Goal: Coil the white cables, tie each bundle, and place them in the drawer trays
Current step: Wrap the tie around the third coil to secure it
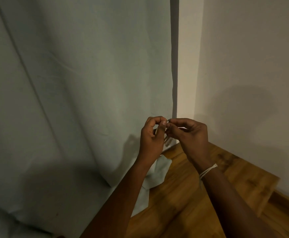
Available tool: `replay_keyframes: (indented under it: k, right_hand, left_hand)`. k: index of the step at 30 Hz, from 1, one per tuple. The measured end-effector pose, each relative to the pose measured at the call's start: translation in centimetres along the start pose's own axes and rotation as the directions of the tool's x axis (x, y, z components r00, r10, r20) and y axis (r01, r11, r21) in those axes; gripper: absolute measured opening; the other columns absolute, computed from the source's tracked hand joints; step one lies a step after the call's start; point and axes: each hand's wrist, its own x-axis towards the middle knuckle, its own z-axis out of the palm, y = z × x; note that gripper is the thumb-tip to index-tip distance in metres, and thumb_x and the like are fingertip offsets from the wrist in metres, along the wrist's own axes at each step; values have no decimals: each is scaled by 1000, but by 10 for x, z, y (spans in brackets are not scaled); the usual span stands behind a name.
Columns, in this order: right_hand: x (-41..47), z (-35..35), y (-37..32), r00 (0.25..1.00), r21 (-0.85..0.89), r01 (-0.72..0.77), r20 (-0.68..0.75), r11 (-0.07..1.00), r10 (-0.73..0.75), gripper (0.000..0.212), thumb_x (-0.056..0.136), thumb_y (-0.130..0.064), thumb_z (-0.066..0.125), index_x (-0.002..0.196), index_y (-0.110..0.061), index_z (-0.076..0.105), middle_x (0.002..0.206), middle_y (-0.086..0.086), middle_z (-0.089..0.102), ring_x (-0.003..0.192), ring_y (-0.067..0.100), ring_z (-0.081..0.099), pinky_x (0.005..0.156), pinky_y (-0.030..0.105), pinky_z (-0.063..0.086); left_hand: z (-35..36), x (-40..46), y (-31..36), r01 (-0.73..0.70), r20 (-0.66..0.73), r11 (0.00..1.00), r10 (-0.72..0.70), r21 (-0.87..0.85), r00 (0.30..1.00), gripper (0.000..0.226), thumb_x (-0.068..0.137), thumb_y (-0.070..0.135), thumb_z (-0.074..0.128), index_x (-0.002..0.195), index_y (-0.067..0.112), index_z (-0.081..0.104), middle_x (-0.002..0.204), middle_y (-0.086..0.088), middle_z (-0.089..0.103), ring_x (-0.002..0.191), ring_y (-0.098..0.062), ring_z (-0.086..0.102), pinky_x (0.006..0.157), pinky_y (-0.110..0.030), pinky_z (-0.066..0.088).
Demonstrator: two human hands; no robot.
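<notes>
Both hands are raised in open air ahead of a pale curtain (75, 93), whose hem bunches on the wooden floor (179, 200) below; a bare wall (251, 66) closes the right. The left hand (151, 136) and right hand (190, 136) meet fingertip to fingertip — each pinched narrow on something tiny and dark (168, 120), too small to identify. A pale string (207, 170) wraps the right wrist.

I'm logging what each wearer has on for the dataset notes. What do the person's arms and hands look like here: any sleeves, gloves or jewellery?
Both forearms are bare, with no sleeves in view and no gloves. The left hand shows no rings or bands. The right hand is also ungloved; its wrist carries a thin whitish thread band wound round several times. No watch is visible.
</notes>
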Motion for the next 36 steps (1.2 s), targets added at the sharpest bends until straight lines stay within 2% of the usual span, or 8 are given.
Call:
replay_keyframes:
  k: [3, 12, 15, 21, 26, 36]
  right_hand:
    - [2, 0, -5, 1000, -12, 12, 5, 1000, -12, 14, 85, -12, 77, 98, -13, 79, 84, 2, 78, 73, 21, 75, 73, 43, 64]
    - [3, -3, -8, 1000, -7, 21, 19, 1000, -20, 17, 87, -15, 75, 103, -11, 78, 90, 3, 78, 78, 21, 76, 74, 42, 64]
    - [3, -4, -8, 1000, -25, 21, 14, 999, -21, 19, 87, -18, 74, 105, -10, 78, 91, 3, 78, 79, 21, 76, 75, 41, 63]
    - [4, -4, -10, 999, -64, 49, 0, 997, -49, 21, 89, -20, 71, 107, -9, 76, 92, 0, 77, 80, 14, 75, 74, 29, 62]
    - [4, -5, -8, 999, -78, 47, -9, 996, -48, 20, 90, -18, 71, 107, -9, 76, 93, 3, 77, 80, 15, 75, 74, 31, 63]
    - [5, -4, -5, 998, -74, 66, 1, 995, -66, 19, 92, -16, 68, 108, -8, 75, 92, 1, 77, 81, 15, 75, 74, 27, 62]
  left_hand:
    - [0, 0, 3, 18, -5, 1000, -19, -15, 1000, 14, 100, 25, 52, 105, 16, 62, 103, -8, 67, 97, -20, 67, 80, -24, 58]
    - [2, 1, 14, 3, -22, 999, -4, -36, 1000, 8, 99, 24, 54, 98, 26, 62, 103, -9, 67, 96, -19, 67, 76, -19, 56]
    - [3, 2, 15, -20, -43, 1000, 20, -15, 999, 8, 99, 21, 55, 100, 19, 62, 102, -9, 66, 95, -17, 66, 75, -14, 54]
    - [7, 4, 15, -42, -58, 999, 43, 34, 997, 13, 98, 23, 56, 103, 15, 64, 103, -5, 65, 95, -14, 65, 77, -18, 57]
    - [8, 4, 15, -76, -44, 996, 78, 37, 996, 13, 98, 20, 56, 103, 11, 65, 101, -3, 63, 93, -4, 63, 74, -12, 53]
    - [7, 4, 14, -86, -53, 996, 87, 33, 995, 13, 98, 18, 56, 103, 10, 65, 102, -5, 64, 94, -8, 64, 75, -15, 54]
